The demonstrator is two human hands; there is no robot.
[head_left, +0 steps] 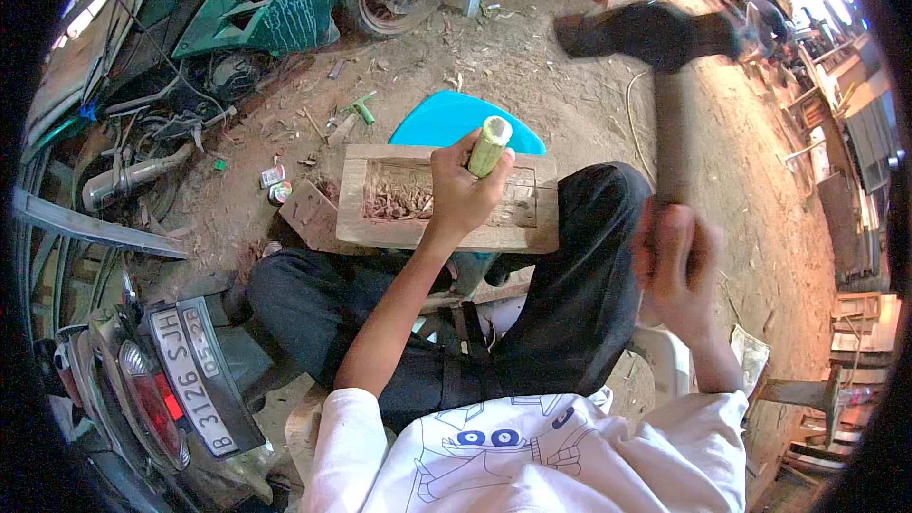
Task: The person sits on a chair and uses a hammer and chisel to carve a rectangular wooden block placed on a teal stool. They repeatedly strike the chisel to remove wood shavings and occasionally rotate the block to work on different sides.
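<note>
My left hand (465, 187) is closed round a tool with a thick yellow-green handle (489, 147), likely a chisel; its lower end is hidden below my fist. It stands over a pale wooden block (353, 192) with a rectangular recess cut into it. Wood chips (404, 206) lie in the recess, mostly left of my hand. Off to the right, my right hand (679, 261) grips a hammer (673, 123) by its wooden handle. The dark hammer head is up, apart from the chisel and slightly blurred. The block rests in front of my knees, with a bright blue plastic surface (427, 119) showing behind it.
A green motorcycle (275, 0) stands at the far left, and another vehicle's rear with a plate (204, 375) is close at my left. Small cans (276, 185), a green tool (363, 109) and a board (312, 214) lie on the dirt floor. Wood pieces (860, 323) are stacked at right.
</note>
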